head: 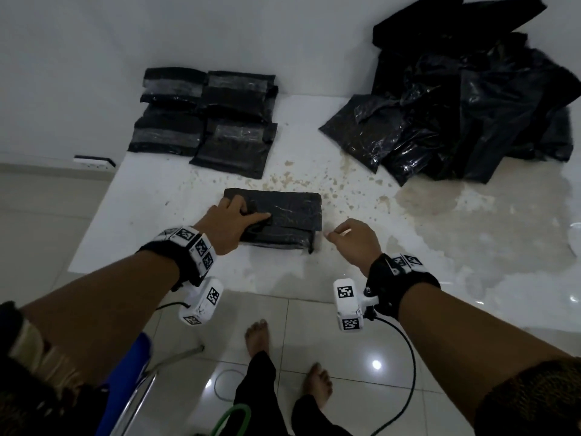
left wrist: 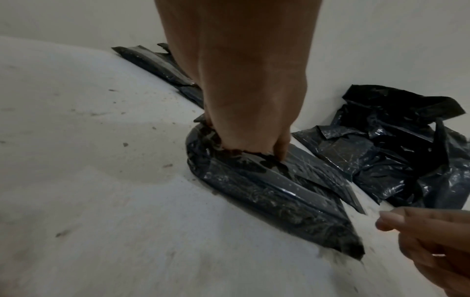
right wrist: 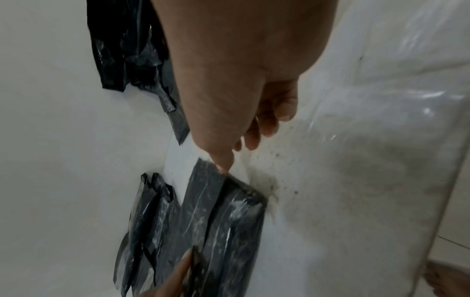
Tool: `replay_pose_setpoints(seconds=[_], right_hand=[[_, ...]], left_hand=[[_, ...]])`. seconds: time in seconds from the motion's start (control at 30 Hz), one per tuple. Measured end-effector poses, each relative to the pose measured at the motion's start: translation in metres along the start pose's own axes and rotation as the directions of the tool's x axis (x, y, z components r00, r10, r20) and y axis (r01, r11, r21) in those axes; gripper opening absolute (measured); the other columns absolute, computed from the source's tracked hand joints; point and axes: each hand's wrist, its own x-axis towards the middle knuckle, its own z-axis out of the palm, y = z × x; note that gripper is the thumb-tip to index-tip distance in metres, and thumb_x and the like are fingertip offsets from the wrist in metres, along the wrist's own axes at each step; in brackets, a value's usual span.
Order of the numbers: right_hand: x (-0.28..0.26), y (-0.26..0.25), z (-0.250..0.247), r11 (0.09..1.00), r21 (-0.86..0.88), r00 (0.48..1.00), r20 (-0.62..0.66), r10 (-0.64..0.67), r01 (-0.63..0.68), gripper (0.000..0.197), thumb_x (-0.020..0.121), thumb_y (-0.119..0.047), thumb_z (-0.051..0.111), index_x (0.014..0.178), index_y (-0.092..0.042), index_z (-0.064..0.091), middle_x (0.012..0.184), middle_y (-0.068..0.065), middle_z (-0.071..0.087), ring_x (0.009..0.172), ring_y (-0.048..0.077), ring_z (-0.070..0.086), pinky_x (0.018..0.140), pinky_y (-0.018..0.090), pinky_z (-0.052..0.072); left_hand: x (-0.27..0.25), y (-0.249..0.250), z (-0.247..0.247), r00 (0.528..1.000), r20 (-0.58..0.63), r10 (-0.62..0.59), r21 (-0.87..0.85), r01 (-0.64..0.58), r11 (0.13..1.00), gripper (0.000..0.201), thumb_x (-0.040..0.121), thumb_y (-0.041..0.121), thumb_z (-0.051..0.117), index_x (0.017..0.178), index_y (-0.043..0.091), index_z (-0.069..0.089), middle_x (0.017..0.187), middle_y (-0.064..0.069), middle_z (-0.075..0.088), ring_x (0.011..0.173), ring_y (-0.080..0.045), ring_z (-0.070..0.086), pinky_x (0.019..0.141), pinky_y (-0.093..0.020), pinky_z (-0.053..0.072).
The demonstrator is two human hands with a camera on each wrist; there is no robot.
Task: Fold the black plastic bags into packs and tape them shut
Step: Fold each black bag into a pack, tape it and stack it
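Note:
A folded black bag pack lies near the front of the white table. My left hand rests on its left end. The thumb lies across the top and the fingertips press into the plastic. My right hand hovers just off the pack's right edge, its thumb and forefinger pinched together. At their tips is a pale sliver that looks like clear tape. In the right wrist view that pinch sits at the corner of the pack.
Several taped packs lie at the back left by the wall. A heap of loose black bags fills the back right. The table is stained and speckled. A blue chair and bare feet are below the table's edge.

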Motion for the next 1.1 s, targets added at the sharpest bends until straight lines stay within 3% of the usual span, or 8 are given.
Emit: replay_pose_setpoints(seconds=[0.07,0.23,0.37,0.5,0.6,0.77,0.9,1.1], right_hand=[[-0.006,0.016,-0.013,0.999,0.047,0.998,-0.069,-0.013,0.016,0.026,0.086,-0.039,0.072,0.084,-0.015,0.063,0.089,0.007,0.068,0.089,0.027,0.065,0.082,0.042,0.053],[-0.028,0.049,-0.04,1.0,0.013,0.985,-0.172,0.021,-0.019,0.017,0.085,-0.033,0.073,0.083,-0.017,0.065,0.078,0.003,0.069,0.083,0.025,0.067,0.077,0.038,0.054],[-0.048,0.063,-0.04,0.986,-0.165,0.986,-0.168,-0.001,-0.027,0.02,0.084,-0.037,0.073,0.085,-0.022,0.061,0.073,-0.008,0.062,0.083,0.018,0.065,0.063,0.024,0.041],[-0.059,0.066,-0.03,0.904,-0.417,0.978,-0.129,-0.163,0.096,0.049,0.075,-0.054,0.077,0.107,-0.022,0.059,0.099,-0.005,0.06,0.098,0.016,0.056,0.076,0.031,0.048],[-0.059,0.06,-0.023,0.8,-0.562,0.965,-0.012,-0.261,0.209,0.074,0.067,-0.062,0.079,0.123,-0.021,0.052,0.122,0.003,0.051,0.115,0.023,0.043,0.092,0.034,0.044],[-0.048,0.051,-0.018,0.655,-0.715,0.962,0.092,-0.256,0.243,0.083,0.066,-0.063,0.078,0.131,-0.022,0.047,0.128,0.006,0.046,0.118,0.027,0.044,0.098,0.039,0.042],[-0.039,0.048,-0.021,0.662,-0.706,0.964,0.12,-0.236,0.25,0.071,0.074,-0.054,0.078,0.129,-0.019,0.049,0.126,0.008,0.049,0.115,0.028,0.049,0.095,0.04,0.044],[-0.019,0.029,-0.037,0.796,-0.543,0.961,0.212,-0.179,0.268,0.049,0.083,-0.037,0.077,0.121,-0.016,0.054,0.111,0.005,0.064,0.099,0.024,0.061,0.08,0.033,0.047]], left_hand=[[0.0,0.003,-0.003,1.0,0.03,-0.01,0.061,0.008,0.998,0.077,0.092,0.011,0.044,0.154,0.043,0.01,0.132,-0.012,0.031,0.107,-0.034,0.041,0.08,-0.039,0.048],[-0.001,0.016,-0.002,0.997,0.009,-0.079,0.137,0.077,0.988,0.076,0.092,0.016,0.045,0.154,0.043,0.01,0.13,-0.011,0.031,0.107,-0.034,0.041,0.078,-0.038,0.047],[-0.002,0.024,0.0,0.991,-0.005,-0.133,0.122,0.133,0.984,0.077,0.091,0.016,0.048,0.153,0.042,0.013,0.13,-0.011,0.031,0.108,-0.034,0.042,0.082,-0.041,0.045],[-0.004,0.028,0.001,0.989,-0.021,-0.145,0.11,0.146,0.983,0.076,0.091,0.016,0.05,0.153,0.041,0.016,0.13,-0.012,0.032,0.11,-0.034,0.041,0.085,-0.043,0.046],[-0.005,0.029,0.003,0.987,-0.037,-0.157,0.073,0.159,0.985,0.075,0.09,0.015,0.051,0.153,0.041,0.02,0.13,-0.013,0.033,0.113,-0.036,0.04,0.086,-0.045,0.046],[-0.007,0.03,0.006,0.984,-0.056,-0.166,0.047,0.169,0.984,0.075,0.089,0.013,0.051,0.152,0.041,0.022,0.132,-0.014,0.034,0.116,-0.038,0.039,0.089,-0.047,0.046],[-0.007,0.03,0.007,0.983,-0.067,-0.171,0.04,0.174,0.984,0.075,0.089,0.013,0.051,0.152,0.041,0.022,0.132,-0.015,0.034,0.115,-0.039,0.039,0.089,-0.048,0.045],[-0.007,0.03,0.008,0.982,-0.07,-0.177,0.037,0.18,0.983,0.074,0.089,0.015,0.05,0.152,0.042,0.021,0.133,-0.015,0.034,0.114,-0.037,0.039,0.088,-0.046,0.045]])
